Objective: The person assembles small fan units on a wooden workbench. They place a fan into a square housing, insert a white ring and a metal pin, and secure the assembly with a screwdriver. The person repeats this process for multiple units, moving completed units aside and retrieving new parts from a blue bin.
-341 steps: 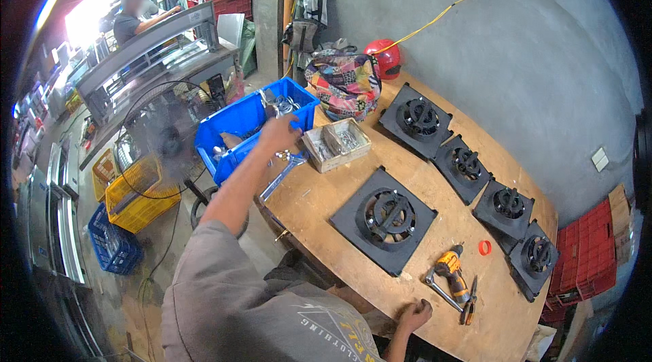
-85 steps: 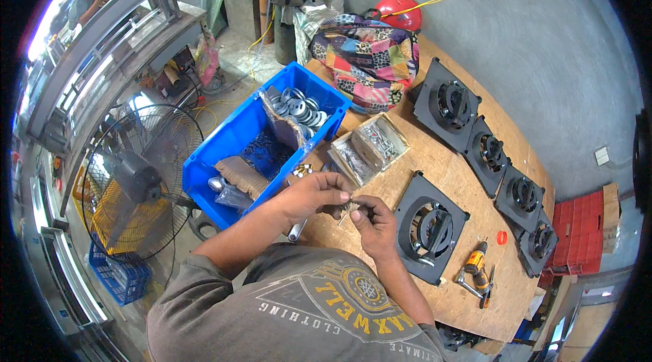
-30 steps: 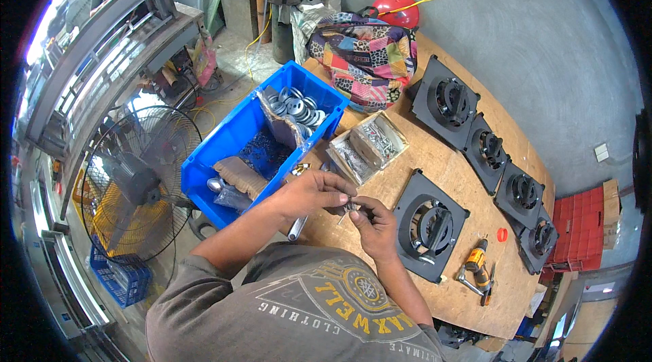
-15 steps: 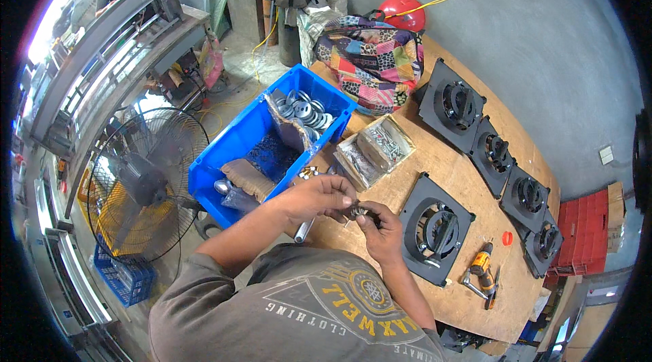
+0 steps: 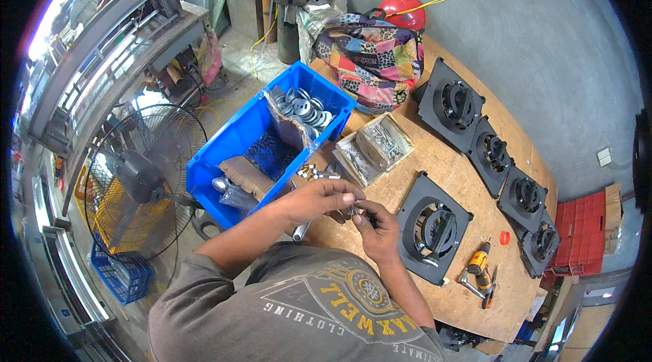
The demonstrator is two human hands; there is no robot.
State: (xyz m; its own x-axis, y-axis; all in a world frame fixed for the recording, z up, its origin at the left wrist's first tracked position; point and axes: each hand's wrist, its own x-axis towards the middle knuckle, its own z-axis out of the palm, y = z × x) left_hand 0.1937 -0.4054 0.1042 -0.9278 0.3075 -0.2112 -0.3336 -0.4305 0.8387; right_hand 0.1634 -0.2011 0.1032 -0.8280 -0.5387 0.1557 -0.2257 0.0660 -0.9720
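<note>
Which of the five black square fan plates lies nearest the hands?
The black square fan plate lying alone just beside the right hand; the other four sit in a row along the table's far edge.

Whatever sits pinched between the left hand (image 5: 319,199) and the right hand (image 5: 375,229) is too small and too covered by fingertips to identify. The wooden surface (image 5: 407,178) runs under the person's shoulders at six o'clock. The contents of the cardboard boxes (image 5: 373,148) at twelve o'clock are too small to tell. A figure at eleven o'clock is cut off.
</note>
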